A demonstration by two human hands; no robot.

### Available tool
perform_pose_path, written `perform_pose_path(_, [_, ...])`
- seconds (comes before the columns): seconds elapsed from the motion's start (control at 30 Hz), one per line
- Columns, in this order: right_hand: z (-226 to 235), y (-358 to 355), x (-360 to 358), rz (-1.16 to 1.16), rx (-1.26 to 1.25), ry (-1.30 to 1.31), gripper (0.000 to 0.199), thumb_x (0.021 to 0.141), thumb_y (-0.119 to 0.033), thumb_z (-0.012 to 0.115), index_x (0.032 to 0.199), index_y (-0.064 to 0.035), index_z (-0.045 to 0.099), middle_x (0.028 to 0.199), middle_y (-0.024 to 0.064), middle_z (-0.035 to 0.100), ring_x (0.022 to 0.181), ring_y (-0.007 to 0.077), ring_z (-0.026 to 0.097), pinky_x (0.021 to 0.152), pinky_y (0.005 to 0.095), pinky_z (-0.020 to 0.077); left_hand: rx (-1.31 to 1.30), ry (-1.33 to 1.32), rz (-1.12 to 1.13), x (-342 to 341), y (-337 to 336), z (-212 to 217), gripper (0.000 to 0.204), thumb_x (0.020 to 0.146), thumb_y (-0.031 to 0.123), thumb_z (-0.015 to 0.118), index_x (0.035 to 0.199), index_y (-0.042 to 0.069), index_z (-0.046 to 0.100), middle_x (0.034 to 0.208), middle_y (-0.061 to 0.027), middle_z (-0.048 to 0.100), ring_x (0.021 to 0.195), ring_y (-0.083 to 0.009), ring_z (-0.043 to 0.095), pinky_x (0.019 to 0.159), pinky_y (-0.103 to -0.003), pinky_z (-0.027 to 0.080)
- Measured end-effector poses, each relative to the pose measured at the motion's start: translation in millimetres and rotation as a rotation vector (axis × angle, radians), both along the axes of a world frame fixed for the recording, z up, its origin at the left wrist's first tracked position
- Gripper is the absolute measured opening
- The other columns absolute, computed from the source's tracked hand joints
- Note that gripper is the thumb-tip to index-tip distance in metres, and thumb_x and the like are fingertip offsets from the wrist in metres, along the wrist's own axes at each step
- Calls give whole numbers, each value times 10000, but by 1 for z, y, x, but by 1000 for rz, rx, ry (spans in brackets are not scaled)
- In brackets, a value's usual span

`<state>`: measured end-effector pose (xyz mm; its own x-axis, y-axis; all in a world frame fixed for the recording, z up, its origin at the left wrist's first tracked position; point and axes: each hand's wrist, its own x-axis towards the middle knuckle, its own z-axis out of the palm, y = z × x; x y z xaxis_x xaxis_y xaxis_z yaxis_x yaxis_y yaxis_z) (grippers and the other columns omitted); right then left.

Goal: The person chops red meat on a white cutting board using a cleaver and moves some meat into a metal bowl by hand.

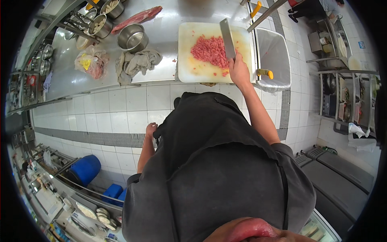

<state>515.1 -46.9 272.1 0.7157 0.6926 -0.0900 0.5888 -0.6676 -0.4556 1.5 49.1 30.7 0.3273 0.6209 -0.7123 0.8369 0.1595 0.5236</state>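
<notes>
On the board [185, 36], the chopped meat [209, 50] lies in a loose heap with stray bits around it. Over the board's right part, the right hand [238, 68] is wrapped round the handle of the cleaver [228, 38], its blade pointing toward the board's far edge; whether the steel touches the board, I cannot tell. The left hand [151, 129] hangs well apart from the board, on its near left side; it seems to carry nothing, but I cannot tell whether its fingers are closed.

With no hand on the board, a hard stroke could make it slide on the smooth desk [161, 34]. A cut sweeping sideways could throw bits off; small red scraps already lie just left of the board. A rightward push could also tip meat toward the bin [274, 52], which stands to the board's right. Wet meat could leave the grip slippery and let the cleaver twist. The cloth [139, 64], left of the board, could soil the meat if it were dragged across.
</notes>
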Motion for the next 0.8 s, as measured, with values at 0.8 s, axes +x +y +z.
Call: perform_pose_path(0.8, [-12, 12, -11, 169, -70, 64, 267, 929, -230, 497, 1019, 15, 439, 811, 295, 635, 803, 466, 627, 724, 561, 474, -35, -65, -18, -44, -12, -69, 414, 819, 276, 640, 1132, 6, 650, 1093, -208, 662, 1035, -297, 641, 889, -341, 495])
